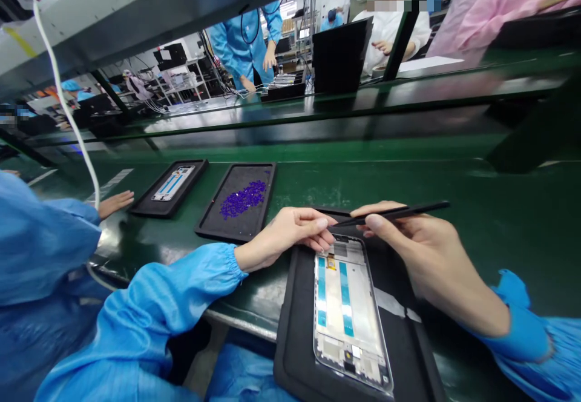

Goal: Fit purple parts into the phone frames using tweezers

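Observation:
A silver phone frame [333,317] with two blue adhesive strips lies on a black tray [295,341] right in front of me. Above its top end, my left hand [295,229] has its thumb and fingers pinched together; whatever is between them is too small to make out. Black tweezers [408,209] are gripped in my right hand [408,238], their tips pointing left and meeting the fingertips of my left hand. Left of my hands, a second black tray [213,214] carries a heap of tiny purple parts [245,199].
A third black tray [149,207] holding another phone frame [175,183] sits farther left, beside a co-worker's hand [115,204]. A white cable [63,99] hangs at the left. Across the green bench [476,220], a person in blue [245,42] stands near a black bin [340,57].

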### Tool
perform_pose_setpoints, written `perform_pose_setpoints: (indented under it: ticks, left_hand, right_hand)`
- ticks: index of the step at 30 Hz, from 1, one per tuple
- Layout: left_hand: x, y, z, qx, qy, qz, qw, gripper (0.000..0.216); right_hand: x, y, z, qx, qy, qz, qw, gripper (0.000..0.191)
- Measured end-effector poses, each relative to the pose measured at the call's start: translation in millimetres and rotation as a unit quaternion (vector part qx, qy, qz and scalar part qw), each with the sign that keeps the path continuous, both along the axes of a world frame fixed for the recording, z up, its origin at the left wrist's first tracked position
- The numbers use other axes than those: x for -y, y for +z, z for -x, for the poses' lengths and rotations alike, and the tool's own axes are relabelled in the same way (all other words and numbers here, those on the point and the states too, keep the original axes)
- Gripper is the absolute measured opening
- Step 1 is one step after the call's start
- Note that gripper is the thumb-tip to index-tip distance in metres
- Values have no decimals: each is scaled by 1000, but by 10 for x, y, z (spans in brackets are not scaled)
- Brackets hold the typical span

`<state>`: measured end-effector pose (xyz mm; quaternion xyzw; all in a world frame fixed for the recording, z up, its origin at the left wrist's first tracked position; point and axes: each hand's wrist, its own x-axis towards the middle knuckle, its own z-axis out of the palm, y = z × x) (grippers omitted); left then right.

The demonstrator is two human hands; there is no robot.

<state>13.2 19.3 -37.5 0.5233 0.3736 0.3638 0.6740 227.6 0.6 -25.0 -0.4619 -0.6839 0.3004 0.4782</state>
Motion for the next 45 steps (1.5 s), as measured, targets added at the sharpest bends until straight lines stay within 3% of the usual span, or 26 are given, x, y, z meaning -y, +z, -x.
perform_pose_setpoints:
  ticks: [2, 4, 6, 8, 10, 15, 19, 25, 29, 31, 34, 37, 39, 40, 45]
  left_hand:
    - [41, 42, 36, -45, 18, -96, 994, 47]
    - [127, 133, 81, -122, -23, -222, 967, 36]
    - [242, 230, 124, -180, -164, -325, 914, 24]
    - [354, 271, 155, -201, -313, -390, 843, 30]
    - [437, 235, 173, -205, -359, -432, 801, 48]
    - [500, 59, 181, -224, -271, -489, 798, 55]
    - [521, 38, 143, -231, -289, -527, 765, 48]
    - [520, 68, 103, -149, -243, -444, 850, 22]
    - [481, 125, 145, -162, -232, -453, 845, 19]
    - [478, 116, 153, -182, -230, -502, 813, 25]
    - [463, 18, 117, -209, -209, -610, 735, 33]
    - [402, -132, 25, -126, -59, -775, 616, 45]
    - [356, -202, -37, -60, 40, -841, 537, 58]
    - [338, -221, -60, -47, 66, -852, 517, 63]
    - [327, -206, -88, -53, 82, -853, 513, 70]
  right_hand:
    - [-47, -40, -46, -29, -36, 11, 999, 33]
    - [-107, -90, -87, -56, -54, 39, 996, 35]
    - [-157, -138, -111, -64, -51, 78, 994, 37]
    - [-180, -169, -108, -61, -38, 116, 991, 38]
    - [-170, -173, -83, -50, -20, 146, 988, 36]
    - [-109, -115, -15, -15, -2, 155, 988, 31]
    - [-111, -112, -32, -12, 5, 162, 987, 29]
    - [-86, -102, -60, 39, 11, 144, 989, 26]
    - [-59, -60, -43, 105, 29, 103, 989, 22]
    - [-58, -55, -41, 138, 32, 77, 987, 22]
    - [-69, -69, -49, 161, 39, 48, 985, 22]
    - [-88, -92, -63, 172, 51, 27, 983, 23]
    - [-96, -105, -73, 175, 57, 16, 983, 23]
    - [-98, -109, -77, 176, 60, 12, 983, 22]
    - [-84, -108, -79, 194, 64, -10, 979, 20]
